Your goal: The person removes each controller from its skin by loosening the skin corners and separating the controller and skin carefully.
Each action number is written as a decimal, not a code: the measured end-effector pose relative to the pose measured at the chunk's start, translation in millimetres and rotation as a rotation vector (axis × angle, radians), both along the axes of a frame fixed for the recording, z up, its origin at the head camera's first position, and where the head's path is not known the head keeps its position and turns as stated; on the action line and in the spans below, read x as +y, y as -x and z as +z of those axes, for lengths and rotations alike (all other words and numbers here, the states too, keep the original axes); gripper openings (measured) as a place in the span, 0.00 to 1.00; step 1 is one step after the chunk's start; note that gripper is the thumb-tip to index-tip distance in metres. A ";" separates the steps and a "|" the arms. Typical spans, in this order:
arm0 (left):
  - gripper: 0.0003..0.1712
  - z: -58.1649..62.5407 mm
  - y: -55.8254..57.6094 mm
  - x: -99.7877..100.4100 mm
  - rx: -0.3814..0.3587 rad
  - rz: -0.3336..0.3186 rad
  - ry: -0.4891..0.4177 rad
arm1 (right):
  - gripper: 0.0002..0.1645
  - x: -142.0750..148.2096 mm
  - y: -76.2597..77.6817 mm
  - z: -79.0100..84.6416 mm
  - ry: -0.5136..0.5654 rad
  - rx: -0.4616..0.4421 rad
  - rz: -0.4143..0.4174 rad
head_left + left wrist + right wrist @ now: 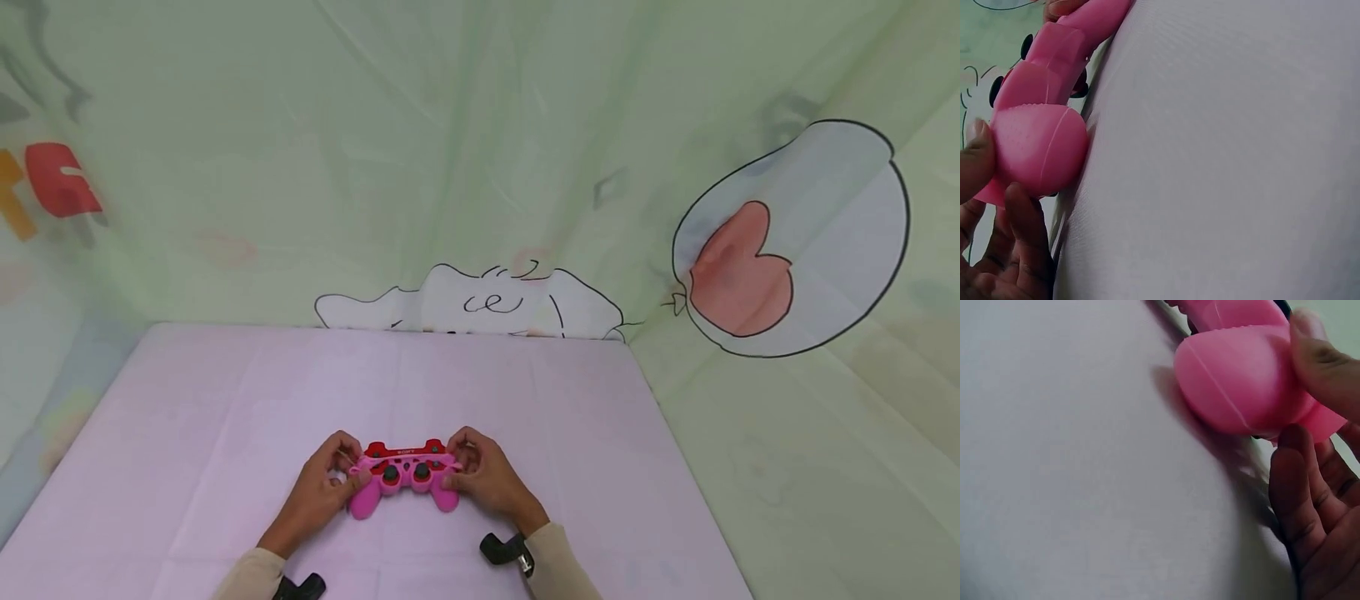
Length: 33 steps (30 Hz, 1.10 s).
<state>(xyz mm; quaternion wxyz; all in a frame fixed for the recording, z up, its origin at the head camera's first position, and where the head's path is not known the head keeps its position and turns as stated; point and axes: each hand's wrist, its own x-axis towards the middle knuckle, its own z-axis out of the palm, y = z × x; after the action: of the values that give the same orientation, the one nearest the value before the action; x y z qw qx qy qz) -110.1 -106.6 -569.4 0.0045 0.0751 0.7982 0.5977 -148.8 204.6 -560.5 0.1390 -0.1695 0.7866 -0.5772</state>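
A red game controller (386, 452) with dark thumbsticks sits partly inside a pink rubbery cover (366, 500). Its red top edge shows above a stretched pink strip of the cover. My left hand (317, 490) pinches the cover at the left side, thumb on the front of the left grip. On the opposite side, my right hand (491, 477) pinches the cover the same way. In the left wrist view the rounded pink grip end (1041, 147) lies between thumb and fingers. The right wrist view shows the other pink grip end (1241, 381) under the thumb.
A pale pinkish cloth covers the table (525, 400). Behind it hangs a light green curtain (375, 167) with drawn figures, including a balloon with a heart (742, 275). Black wrist mounts (504, 550) sit on both beige sleeves (558, 562).
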 end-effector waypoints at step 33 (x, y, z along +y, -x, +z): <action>0.24 5.1 -5.1 9.6 0.183 0.065 0.175 | 0.23 -5.0 -3.5 18.9 -0.203 0.195 -0.032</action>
<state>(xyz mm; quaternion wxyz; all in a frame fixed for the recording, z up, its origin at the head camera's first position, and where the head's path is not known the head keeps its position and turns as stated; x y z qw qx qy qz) -105.0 -97.0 -564.3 -0.0814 0.1026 0.8463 0.5164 -145.3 199.6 -541.5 0.0691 -0.1973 0.8532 -0.4778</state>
